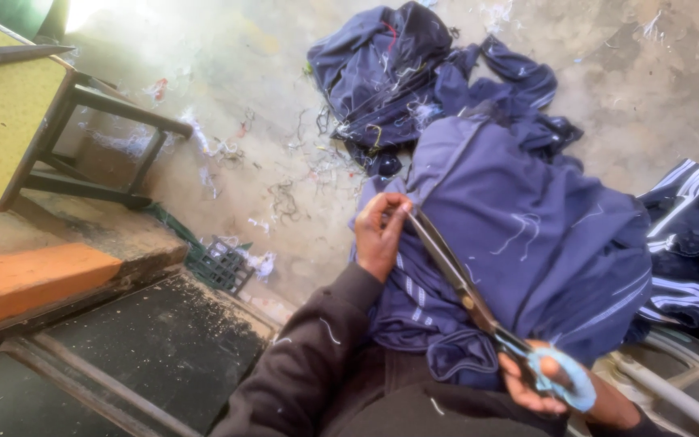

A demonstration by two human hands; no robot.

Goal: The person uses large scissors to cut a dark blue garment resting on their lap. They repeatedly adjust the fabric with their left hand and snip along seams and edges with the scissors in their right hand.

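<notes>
My left hand [380, 233] pinches the edge of a navy garment [527, 235] that lies draped over my lap. White threads cling to its cloth, and white stripes run along its lower part. My right hand [540, 379] grips the light blue handles of long scissors [463, 283]. The scissor blades reach up to the fingertips of my left hand, at the cloth edge held there. My dark sleeve covers the left forearm.
A heap of navy garments [414, 73] lies on the concrete floor ahead, among loose thread scraps. More striped dark clothing [693, 243] is piled at the right. A yellow-topped table [10, 105] stands at the left, and a dark plastic crate [216, 263] sits below it.
</notes>
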